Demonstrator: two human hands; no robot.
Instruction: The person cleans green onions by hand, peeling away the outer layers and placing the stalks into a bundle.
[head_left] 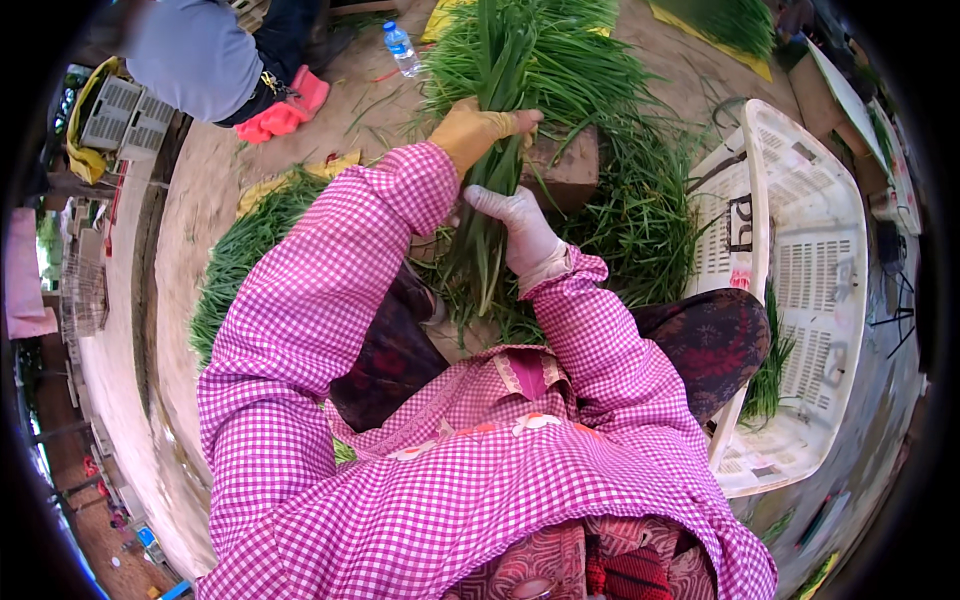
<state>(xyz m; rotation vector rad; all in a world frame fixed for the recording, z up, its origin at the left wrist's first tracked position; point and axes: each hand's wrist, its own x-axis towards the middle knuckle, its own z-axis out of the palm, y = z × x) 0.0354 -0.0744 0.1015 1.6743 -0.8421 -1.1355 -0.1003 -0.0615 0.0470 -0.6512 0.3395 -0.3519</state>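
Observation:
A bunch of long green garlic chives [478, 262] is held upright between my hands in front of me. My left hand [472, 135], in a yellow glove with bare fingertips, is closed around its upper part. Lower down, my right hand [517, 225] in a white glove grips the stalks from the right side. Just beyond them, a large heap of chives [585, 65] lies spread out. A brown block [562, 172], its material hard to tell, stands right behind the bunch. Loose leaves [635, 215] cover the ground to its right.
To my right stands a white plastic crate [848, 250] with some greens inside. Another chive pile [240, 255] lies on the left. A water bottle [402, 50] stands at the far side, near a person in a grey top [195, 60]. More greens [720, 25] lie at far right.

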